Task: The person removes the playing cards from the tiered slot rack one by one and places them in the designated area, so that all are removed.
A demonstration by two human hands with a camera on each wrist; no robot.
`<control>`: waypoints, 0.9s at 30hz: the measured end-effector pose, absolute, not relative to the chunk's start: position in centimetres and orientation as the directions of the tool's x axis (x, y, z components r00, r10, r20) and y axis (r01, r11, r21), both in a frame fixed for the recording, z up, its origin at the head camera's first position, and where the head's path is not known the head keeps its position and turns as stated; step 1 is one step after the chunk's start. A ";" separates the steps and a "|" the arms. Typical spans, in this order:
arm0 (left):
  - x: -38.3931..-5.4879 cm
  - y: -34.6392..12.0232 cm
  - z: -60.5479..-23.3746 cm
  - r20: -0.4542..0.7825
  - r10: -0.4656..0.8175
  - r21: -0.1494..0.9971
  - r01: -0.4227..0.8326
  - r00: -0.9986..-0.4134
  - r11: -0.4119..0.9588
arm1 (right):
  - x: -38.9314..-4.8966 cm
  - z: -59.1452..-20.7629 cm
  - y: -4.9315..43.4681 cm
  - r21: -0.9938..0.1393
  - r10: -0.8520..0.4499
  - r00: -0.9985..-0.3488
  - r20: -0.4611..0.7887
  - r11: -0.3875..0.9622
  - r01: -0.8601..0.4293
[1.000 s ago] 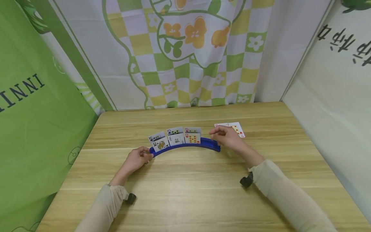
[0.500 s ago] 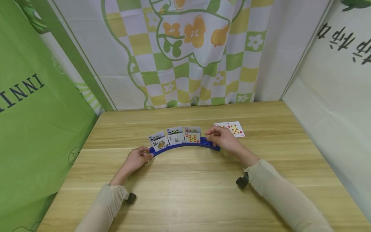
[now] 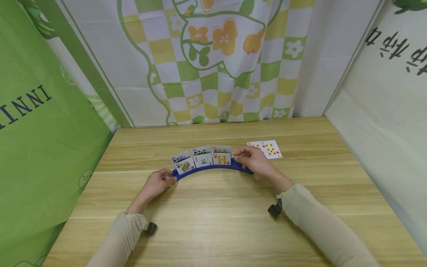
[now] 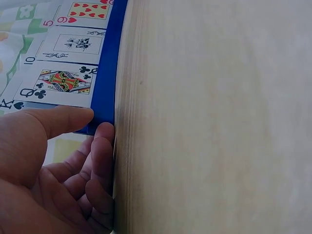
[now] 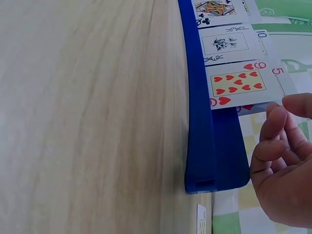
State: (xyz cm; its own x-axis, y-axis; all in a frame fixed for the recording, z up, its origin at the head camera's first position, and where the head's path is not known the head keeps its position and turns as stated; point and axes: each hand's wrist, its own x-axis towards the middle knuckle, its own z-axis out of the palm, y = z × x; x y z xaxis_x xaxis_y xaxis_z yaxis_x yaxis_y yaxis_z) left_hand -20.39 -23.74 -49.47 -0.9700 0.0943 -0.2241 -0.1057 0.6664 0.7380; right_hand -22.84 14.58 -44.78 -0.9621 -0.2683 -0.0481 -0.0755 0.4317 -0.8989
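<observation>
A curved blue card holder (image 3: pixel 213 167) stands on the table with several playing cards upright in two rows. In front are the queen of clubs (image 4: pixel 63 80), a joker (image 5: pixel 226 44) and the nine of hearts (image 5: pixel 239 83). Behind them show a king (image 3: pixel 178 157), a ten (image 3: pixel 201 151) and a red five (image 3: pixel 221 150). My left hand (image 3: pixel 158 183) grips the holder's left end between thumb and fingers. At the right edge of the five, my right hand (image 3: pixel 257 161) has curled fingers, with thumb and index tips pinching the card's corner. The holder's right section is bare.
Two loose cards, an eight (image 3: pixel 255 144) and a seven of hearts (image 3: pixel 271 149), lie face up and overlapping on the wooden table (image 3: pixel 213 222) behind my right hand. A patterned curtain (image 3: pixel 227 74) hangs beyond the far edge.
My right hand has moved left along the holder to the edge of the five, uncovering more of the loose seven. My left hand and the holder stay in place.
</observation>
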 end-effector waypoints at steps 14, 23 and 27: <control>-20.3 -23.8 -49.5 -0.222 0.099 0.747 -0.104 -0.970 0.657 | -22.8 -44.8 13.5 -0.891 -0.227 -0.973 -0.038 0.448 -0.070; -20.3 -23.8 -49.4 -0.218 0.102 0.748 -0.099 -0.971 0.656 | -22.4 -44.5 12.8 -0.897 -0.226 -0.973 -0.035 0.437 -0.069; -20.3 -23.8 -49.4 -0.214 0.101 0.746 -0.095 -0.972 0.660 | -22.5 -44.7 12.7 -0.895 -0.228 -0.973 -0.024 0.439 -0.081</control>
State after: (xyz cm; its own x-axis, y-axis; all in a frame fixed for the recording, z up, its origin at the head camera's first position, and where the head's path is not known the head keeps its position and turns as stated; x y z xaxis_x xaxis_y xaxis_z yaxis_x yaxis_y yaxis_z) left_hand -20.28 -23.76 -49.36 -0.9716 0.1014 -0.2138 -0.0952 0.6596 0.7455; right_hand -22.51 12.67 -44.74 -0.9734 -0.2280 -0.0243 -0.0806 0.4394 -0.8946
